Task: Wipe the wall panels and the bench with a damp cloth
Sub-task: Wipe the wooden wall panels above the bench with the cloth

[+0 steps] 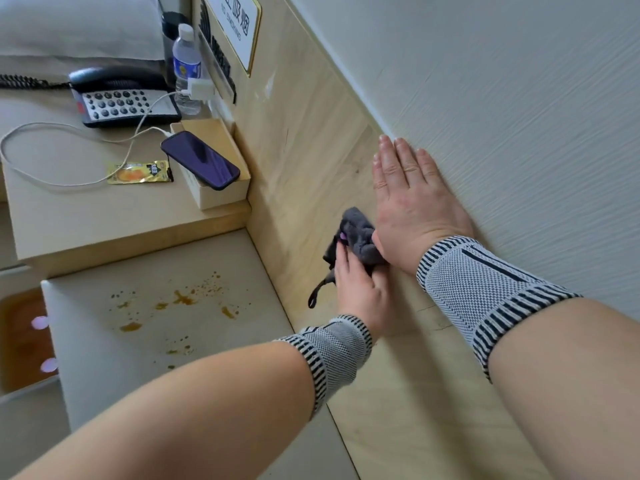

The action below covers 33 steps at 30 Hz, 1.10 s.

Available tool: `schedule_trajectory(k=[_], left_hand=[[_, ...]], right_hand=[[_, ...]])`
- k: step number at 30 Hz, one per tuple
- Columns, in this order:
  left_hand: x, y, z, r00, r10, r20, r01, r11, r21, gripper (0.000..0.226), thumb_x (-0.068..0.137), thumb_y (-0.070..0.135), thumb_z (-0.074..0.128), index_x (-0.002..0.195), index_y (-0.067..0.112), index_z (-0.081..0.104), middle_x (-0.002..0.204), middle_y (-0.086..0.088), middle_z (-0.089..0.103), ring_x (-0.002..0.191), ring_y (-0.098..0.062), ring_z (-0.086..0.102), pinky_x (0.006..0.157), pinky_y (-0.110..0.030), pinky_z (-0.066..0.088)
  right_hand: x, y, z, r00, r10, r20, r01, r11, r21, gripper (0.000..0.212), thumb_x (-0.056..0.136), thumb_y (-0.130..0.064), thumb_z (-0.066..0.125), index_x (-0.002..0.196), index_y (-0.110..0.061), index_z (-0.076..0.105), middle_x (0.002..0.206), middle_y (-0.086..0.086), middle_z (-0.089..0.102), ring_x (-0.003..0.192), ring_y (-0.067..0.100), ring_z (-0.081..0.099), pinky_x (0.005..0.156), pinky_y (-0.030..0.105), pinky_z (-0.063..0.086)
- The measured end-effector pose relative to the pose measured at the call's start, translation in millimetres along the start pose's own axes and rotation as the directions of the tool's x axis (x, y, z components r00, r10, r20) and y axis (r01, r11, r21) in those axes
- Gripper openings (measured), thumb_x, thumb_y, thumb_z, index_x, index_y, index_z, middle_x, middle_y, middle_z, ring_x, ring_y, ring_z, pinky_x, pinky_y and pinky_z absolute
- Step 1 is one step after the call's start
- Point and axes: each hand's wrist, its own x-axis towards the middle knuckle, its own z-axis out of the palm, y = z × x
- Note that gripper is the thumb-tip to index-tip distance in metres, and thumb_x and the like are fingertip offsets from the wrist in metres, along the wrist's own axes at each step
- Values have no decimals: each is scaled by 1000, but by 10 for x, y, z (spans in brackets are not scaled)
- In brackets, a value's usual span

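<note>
My left hand grips a bunched grey cloth and holds it against the light wooden wall panel. My right hand lies flat with straight fingers on the panel's upper part, at the edge of the white wall, its heel touching the cloth. Below the panel the beige bench cushion carries several brown-yellow spots and splashes. Both wrists wear striped grey bands.
A wooden bedside shelf on the left holds a black telephone, a water bottle, a charging phone on a small box, a white cable and a yellow sachet. A no-smoking sign hangs on the panel.
</note>
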Motion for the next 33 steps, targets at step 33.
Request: schedule_trajectory(k=[33], left_hand=[[419,-496,-71,952,-290,-97,270,946,-179,59,100,41,40,155,29,24,157,-4,35,143,-28,35,118,-46,29]], right_hand=[[30,-15,65,1000,1,-15,-2,1000,-30,82,98,-39,35,149,4,-13,158,20,-21,148,35,-11,118,45,-8]])
